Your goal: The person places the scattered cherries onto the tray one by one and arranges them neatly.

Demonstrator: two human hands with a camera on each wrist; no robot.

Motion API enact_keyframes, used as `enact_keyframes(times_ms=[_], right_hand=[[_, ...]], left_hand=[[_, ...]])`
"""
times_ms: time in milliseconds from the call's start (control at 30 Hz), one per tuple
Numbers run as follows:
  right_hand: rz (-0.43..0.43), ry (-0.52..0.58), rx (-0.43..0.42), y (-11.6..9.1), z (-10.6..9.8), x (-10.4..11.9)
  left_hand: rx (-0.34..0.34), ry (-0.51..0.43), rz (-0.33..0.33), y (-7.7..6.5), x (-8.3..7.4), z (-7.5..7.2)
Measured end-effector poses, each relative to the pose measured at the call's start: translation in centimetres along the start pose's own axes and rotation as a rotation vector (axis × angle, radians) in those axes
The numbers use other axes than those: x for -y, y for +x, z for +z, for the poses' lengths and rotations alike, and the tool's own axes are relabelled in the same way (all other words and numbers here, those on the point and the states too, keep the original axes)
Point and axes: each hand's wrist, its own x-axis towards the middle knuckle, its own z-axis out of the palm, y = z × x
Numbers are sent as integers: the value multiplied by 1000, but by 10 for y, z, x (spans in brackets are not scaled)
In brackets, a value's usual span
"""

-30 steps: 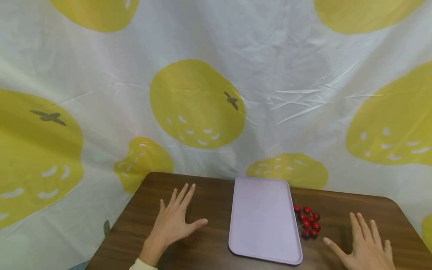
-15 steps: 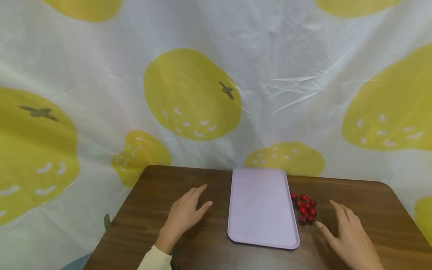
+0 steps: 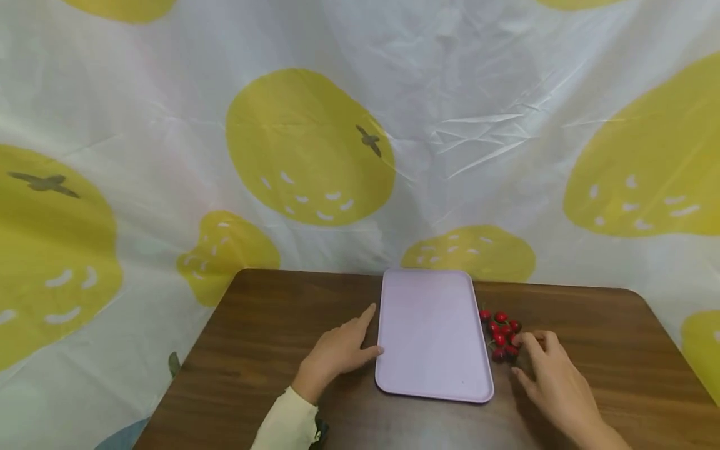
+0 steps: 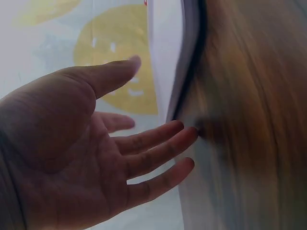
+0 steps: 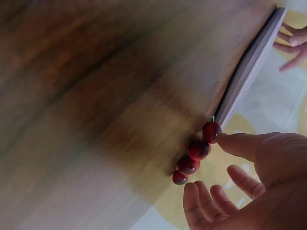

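A pale lilac tray lies on the wooden table, its long sides running away from me. Several red cherries with thin green stems lie in a cluster along its right side. My left hand is at the tray's left edge, fingers extended and thumb tip overlapping the rim in the head view. In the left wrist view that hand's fingers are spread with nothing between them. My right hand is at the cherries' right side, fingers slightly bent. In the right wrist view its thumb and fingertips are close to the nearest cherries, gripping none.
The dark brown wooden table has rounded far corners. Directly behind it hangs a white cloth printed with large yellow fruit. Bare tabletop extends left of the tray and right of the cherries.
Both hands have moved inward: the left rightward to the tray's edge, the right leftward to the cherries. Their fingers are less spread. The head view has tilted, so the whole scene shifts.
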Motion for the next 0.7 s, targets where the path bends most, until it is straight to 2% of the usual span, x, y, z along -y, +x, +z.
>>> enact_keyframes(times_ms=[133, 300, 533, 700], right_hand=[[-19, -6, -13, 3, 2, 0], [-20, -5, -14, 6, 2, 0], [-60, -32, -21, 8, 7, 1], [-90, -39, -46, 8, 10, 3]], left_hand=[[-10, 30, -4, 7, -13, 3], [-93, 8, -16, 17, -21, 4], [-153, -81, -51, 36, -21, 6], [-203, -103, -54, 49, -20, 8]])
